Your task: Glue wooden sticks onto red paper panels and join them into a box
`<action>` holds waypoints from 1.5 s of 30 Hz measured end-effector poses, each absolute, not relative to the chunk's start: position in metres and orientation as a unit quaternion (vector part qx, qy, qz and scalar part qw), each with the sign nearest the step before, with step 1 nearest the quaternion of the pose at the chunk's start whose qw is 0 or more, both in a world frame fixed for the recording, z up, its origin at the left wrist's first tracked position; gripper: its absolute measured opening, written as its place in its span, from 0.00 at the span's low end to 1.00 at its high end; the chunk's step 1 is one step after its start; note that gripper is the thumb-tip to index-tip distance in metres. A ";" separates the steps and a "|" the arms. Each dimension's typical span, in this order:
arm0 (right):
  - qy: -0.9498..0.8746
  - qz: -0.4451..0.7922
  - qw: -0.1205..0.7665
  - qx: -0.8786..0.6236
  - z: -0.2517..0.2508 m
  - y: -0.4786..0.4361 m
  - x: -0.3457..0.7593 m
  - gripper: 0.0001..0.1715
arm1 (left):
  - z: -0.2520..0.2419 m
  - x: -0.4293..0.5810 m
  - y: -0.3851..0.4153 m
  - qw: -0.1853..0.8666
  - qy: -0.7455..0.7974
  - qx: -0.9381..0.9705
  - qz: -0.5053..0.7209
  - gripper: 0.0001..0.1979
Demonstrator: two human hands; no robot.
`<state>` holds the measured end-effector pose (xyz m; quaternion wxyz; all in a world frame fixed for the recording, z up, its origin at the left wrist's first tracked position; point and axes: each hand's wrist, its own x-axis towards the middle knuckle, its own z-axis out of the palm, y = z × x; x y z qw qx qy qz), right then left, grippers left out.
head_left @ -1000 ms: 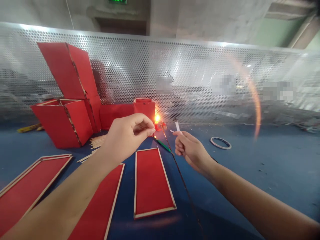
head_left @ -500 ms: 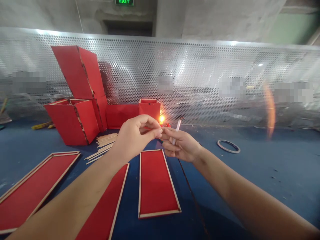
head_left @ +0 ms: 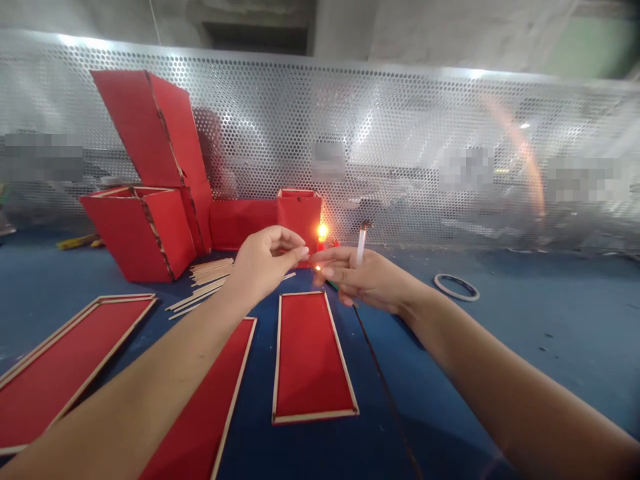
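My left hand (head_left: 267, 263) is closed in a pinch, thumb against forefinger; what it holds, if anything, I cannot make out. Close to its right, my right hand (head_left: 370, 277) holds a whitish glue stick (head_left: 361, 245) upright between its fingers, with a blackened top end. A small orange glow shows by the right fingertips. Just behind the hands burns a flame (head_left: 323, 231) on a red candle (head_left: 321, 245). Below them lies a narrow red panel (head_left: 313, 360) edged with pale wooden strips. A second edged red panel (head_left: 200, 413) is partly covered by my left forearm.
Several thin wooden sticks (head_left: 200, 293) lie left of my left hand. Tall red boxes (head_left: 133, 237) stand behind them, and a smaller red box (head_left: 295, 213) stands by the flame. Another edged panel (head_left: 75, 367) lies left. A tape roll (head_left: 456, 287) rests right. Perforated metal (head_left: 400, 133) screens the back.
My fingertips were together and now stand slightly apart. The glue stick is more upright and shows more of its length. The orange glow at the right fingertips has appeared. The view has tipped down slightly.
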<state>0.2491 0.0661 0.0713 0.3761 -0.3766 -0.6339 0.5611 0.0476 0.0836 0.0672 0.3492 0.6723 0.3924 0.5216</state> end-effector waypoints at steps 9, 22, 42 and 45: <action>-0.664 0.458 0.410 -0.426 0.078 0.064 0.253 0.15 | 0.039 0.070 0.086 0.474 0.346 0.670 0.455 0.07; -0.585 0.526 0.469 -0.401 0.079 0.074 0.262 0.11 | 0.042 0.084 0.073 0.642 0.247 0.553 0.471 0.08; -0.688 0.472 0.413 -0.365 0.093 0.048 0.248 0.09 | 0.044 0.095 0.063 0.625 0.217 0.580 0.475 0.10; -0.689 0.479 0.411 -0.355 0.095 0.046 0.247 0.09 | 0.046 0.096 0.060 0.629 0.203 0.586 0.469 0.10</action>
